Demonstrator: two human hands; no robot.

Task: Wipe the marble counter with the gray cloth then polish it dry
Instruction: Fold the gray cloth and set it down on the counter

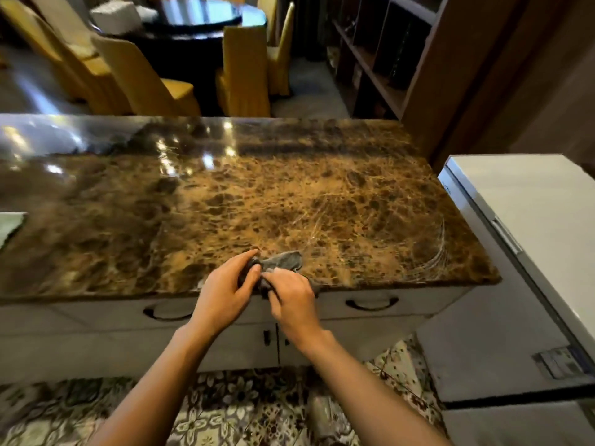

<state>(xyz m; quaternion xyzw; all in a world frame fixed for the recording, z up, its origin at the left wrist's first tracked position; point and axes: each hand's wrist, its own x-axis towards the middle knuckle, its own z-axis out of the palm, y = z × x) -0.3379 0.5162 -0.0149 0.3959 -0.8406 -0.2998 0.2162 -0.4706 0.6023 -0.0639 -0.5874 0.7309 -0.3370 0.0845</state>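
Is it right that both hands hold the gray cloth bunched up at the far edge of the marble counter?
Not quite. The head view shows both hands, left and right, holding the bunched gray cloth at the near edge of the marble counter.

The brown marble bench lies bare across nearly its whole top, open to a sweep from the near edge to the far one. Both hands, left and right, bunch the gray cloth at the near edge. A pale object intrudes at far left. A white appliance flanks the right end.
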